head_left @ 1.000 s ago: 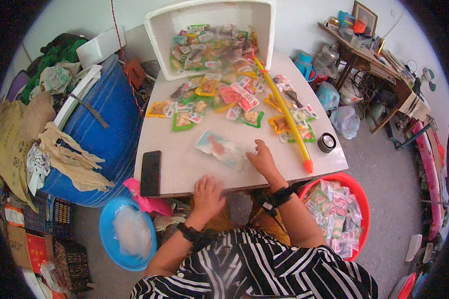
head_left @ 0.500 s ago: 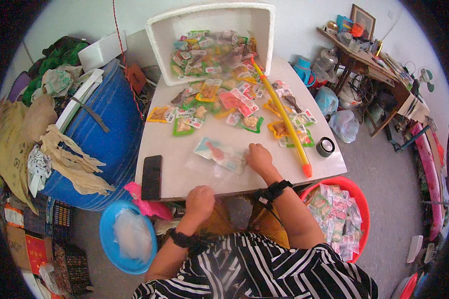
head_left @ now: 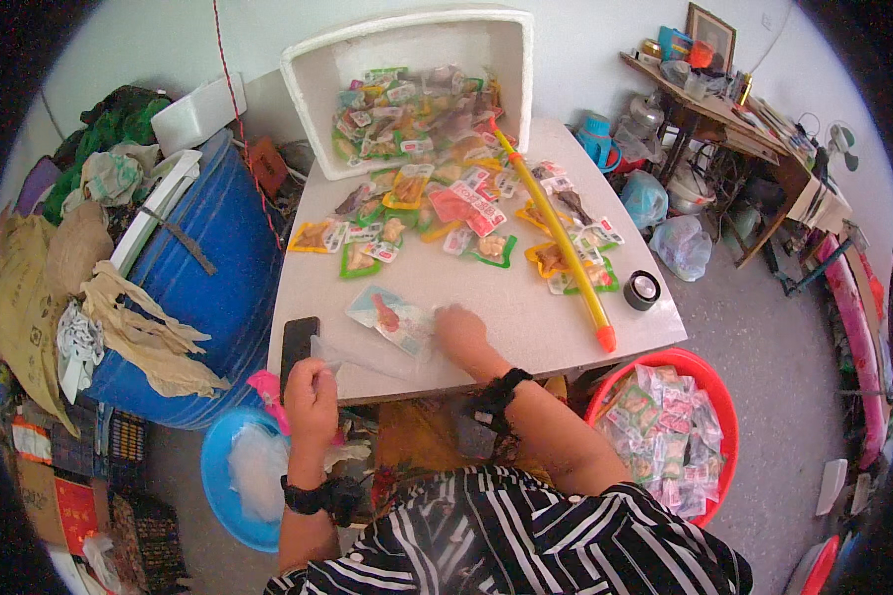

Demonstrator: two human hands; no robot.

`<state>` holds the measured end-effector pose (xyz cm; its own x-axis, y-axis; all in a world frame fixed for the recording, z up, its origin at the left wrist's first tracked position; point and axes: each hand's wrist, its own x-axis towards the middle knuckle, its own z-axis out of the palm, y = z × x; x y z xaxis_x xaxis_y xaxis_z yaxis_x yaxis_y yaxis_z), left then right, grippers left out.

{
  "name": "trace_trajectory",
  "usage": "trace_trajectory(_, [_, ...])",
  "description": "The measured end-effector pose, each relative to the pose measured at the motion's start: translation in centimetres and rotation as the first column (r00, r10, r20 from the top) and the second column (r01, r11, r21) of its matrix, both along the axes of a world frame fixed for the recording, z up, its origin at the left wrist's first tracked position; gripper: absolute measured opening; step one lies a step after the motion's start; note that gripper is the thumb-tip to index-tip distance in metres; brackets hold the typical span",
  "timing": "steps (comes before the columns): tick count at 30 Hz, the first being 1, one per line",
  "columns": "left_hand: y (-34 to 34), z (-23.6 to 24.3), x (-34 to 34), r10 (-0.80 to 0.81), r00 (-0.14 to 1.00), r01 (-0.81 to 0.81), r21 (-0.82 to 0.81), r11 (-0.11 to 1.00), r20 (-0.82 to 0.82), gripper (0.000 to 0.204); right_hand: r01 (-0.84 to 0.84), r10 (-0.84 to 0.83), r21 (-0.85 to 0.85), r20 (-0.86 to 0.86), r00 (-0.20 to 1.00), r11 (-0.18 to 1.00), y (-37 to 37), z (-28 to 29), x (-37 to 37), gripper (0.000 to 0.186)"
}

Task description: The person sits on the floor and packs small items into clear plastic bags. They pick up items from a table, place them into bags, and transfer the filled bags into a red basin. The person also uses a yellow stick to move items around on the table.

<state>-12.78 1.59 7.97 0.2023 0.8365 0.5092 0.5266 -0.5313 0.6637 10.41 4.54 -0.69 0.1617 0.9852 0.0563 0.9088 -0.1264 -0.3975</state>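
My left hand (head_left: 312, 402) is closed at the table's front left edge, gripping a clear plastic bag (head_left: 359, 359) that stretches from its fingers toward the middle. My right hand (head_left: 463, 343) has its fingers curled together on the right edge of a clear and pale-blue food packet (head_left: 388, 315) with a reddish piece showing in it. That packet lies flat near the front of the white table (head_left: 526, 352). Beyond it lie several small sealed food packets, among them a green-edged one (head_left: 493, 248) and a pink one (head_left: 465, 207).
A white foam box (head_left: 308, 109) on its side spills packets at the back. A yellow tube with orange ends (head_left: 564, 241), a round black-rimmed lid (head_left: 642, 290) and a phone (head_left: 299, 344) lie on the table. Below stand a blue basin (head_left: 217, 483) and a red basin (head_left: 729, 436).
My left hand has moved left and now holds the clear bag out to the side. My right hand and the pale-blue packet have shifted left and slightly nearer.
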Motion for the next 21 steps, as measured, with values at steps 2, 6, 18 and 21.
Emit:
trace_trajectory(2, [0.0,0.3,0.7,0.0,1.0,0.0,0.004,1.0,0.012,0.004,-0.024,0.024,0.012,-0.017,1.0,1.0,0.3,-0.6,-1.1,0.018])
trace_trajectory(6, [0.3,1.8,2.7,-0.029,0.995,0.025,0.043,0.999,0.099,0.005,-0.397,0.401,0.057,-0.105,0.91,0.916,-0.2,-1.7,-2.1,0.019])
trace_trajectory(18, [2.1,0.6,9.3,-0.356,0.932,0.356,0.359,0.863,-0.068,0.01,-0.138,-0.002,0.164,-0.638,-0.77,0.977,-4.5,-0.6,5.9,0.054])
trace_trajectory(21, [1.9,-4.5,9.1,-0.342,0.846,0.487,0.33,0.809,-0.409,0.015,-0.032,0.018,0.06,-0.683,-0.73,0.998,-4.6,-1.1,8.1,0.052])
